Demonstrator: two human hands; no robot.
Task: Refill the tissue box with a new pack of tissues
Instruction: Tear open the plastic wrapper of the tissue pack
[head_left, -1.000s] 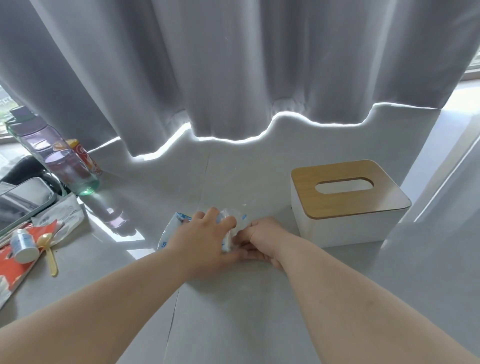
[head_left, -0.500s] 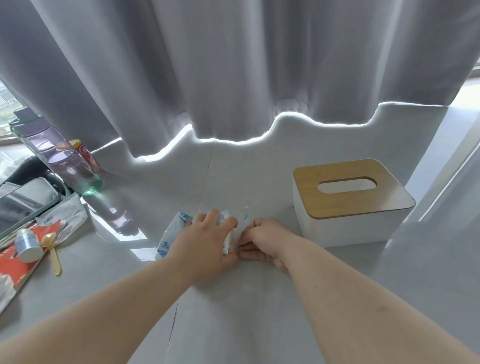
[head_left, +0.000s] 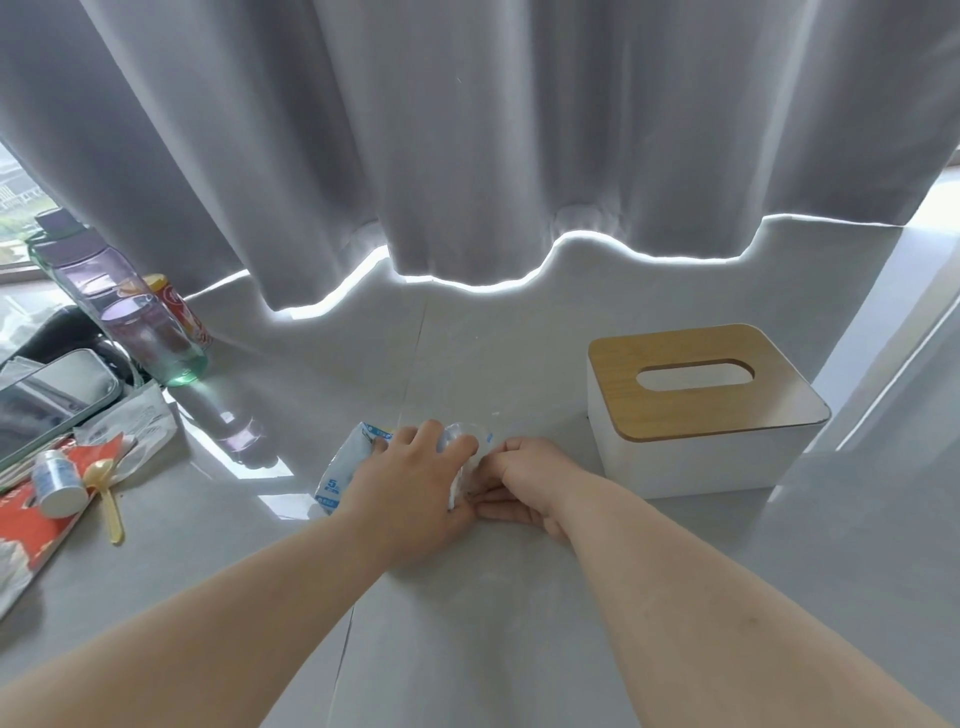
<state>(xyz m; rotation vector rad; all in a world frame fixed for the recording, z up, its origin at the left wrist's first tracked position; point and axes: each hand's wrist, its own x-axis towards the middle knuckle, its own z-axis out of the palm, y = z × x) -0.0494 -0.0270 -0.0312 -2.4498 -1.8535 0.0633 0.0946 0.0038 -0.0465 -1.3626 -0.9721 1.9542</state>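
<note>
Your left hand (head_left: 410, 483) lies flat on the tissue pack (head_left: 343, 467), fingers spread and pressing it onto the table (head_left: 467, 623). Your right hand (head_left: 524, 478) is at the pack's right end, fingers curled and pinching the clear wrapper. The pack sits near the middle of the table. The tissue box (head_left: 701, 410) waits at about 3 o'clock from it, lid still on. I think you are just starting: the pack still needs opening, then it goes in.
</note>
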